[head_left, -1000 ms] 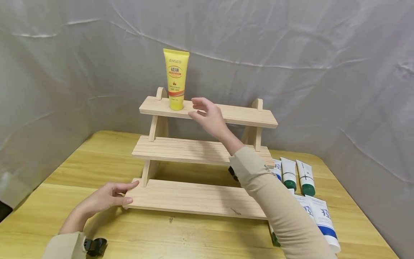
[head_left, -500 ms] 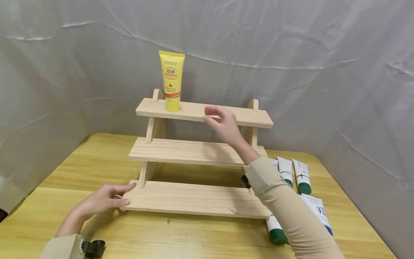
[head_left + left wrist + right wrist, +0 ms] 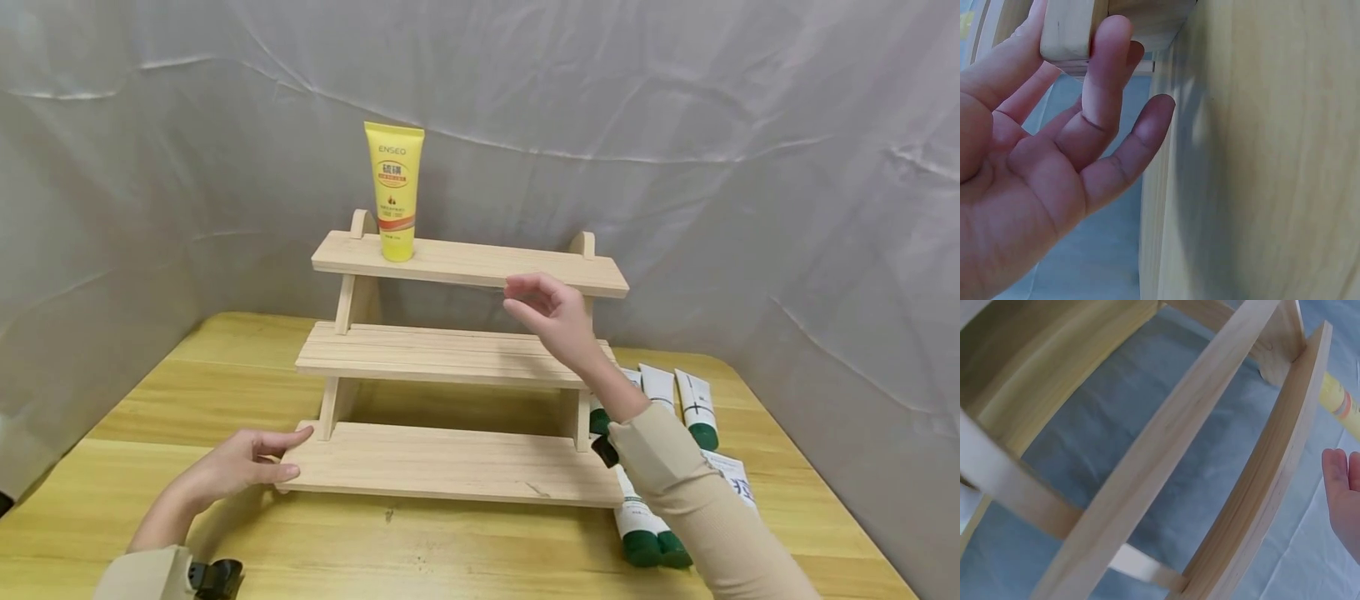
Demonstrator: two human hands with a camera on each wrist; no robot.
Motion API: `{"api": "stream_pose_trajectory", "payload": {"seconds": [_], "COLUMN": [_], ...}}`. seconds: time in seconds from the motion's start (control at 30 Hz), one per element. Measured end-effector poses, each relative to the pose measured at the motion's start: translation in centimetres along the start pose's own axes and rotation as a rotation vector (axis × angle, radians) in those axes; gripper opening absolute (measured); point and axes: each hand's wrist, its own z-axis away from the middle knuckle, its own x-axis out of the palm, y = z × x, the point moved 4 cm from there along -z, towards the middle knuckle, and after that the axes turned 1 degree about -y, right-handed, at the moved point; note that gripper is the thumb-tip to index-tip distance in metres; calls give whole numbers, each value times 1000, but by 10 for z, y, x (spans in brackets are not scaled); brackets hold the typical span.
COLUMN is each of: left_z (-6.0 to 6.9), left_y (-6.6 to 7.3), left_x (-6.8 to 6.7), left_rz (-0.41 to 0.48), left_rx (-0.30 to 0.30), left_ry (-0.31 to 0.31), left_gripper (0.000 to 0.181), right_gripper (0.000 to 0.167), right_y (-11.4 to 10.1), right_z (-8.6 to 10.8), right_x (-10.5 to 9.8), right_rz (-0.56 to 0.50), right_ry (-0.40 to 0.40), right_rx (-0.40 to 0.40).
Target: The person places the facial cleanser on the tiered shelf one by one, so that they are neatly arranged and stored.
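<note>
A three-tier wooden rack (image 3: 450,462) stands on the table. On the left part of its top shelf, a yellow tube (image 3: 394,192) stands upright on its cap; part of that tube (image 3: 1337,400) shows in the right wrist view. My left hand (image 3: 217,479) grips the left end of the bottom shelf, and in the left wrist view the left hand (image 3: 1054,162) has its thumb and fingers around the board's end (image 3: 1071,31). My right hand (image 3: 558,321), fingers bent and holding nothing, hovers before the right part of the rack, between the top and middle shelves.
Several white tubes with green caps lie on the table (image 3: 780,492) right of the rack, one (image 3: 697,408) at the back and another (image 3: 636,521) nearer the front. A tube with blue lettering (image 3: 735,477) is partly behind my right sleeve. Grey cloth (image 3: 675,167) hangs behind.
My right hand has moved right and down, away from the yellow tube, which stays on the top shelf. My left hand keeps its grip on the bottom shelf. The head view has shifted slightly.
</note>
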Motion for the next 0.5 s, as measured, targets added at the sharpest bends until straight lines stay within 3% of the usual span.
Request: {"api": "stream_pose_trajectory", "payload": {"seconds": [0.5], "left_z": [0], "left_y": [0], "left_x": [0], "left_rz": [17], "left_rx": [-16], "left_ry": [-6], "left_gripper": [59], "right_gripper": [23], "right_y": [5], "right_z": [48], "right_x": [-28], "right_rz": [9], "right_ry": [8], "right_rx": [8]}}
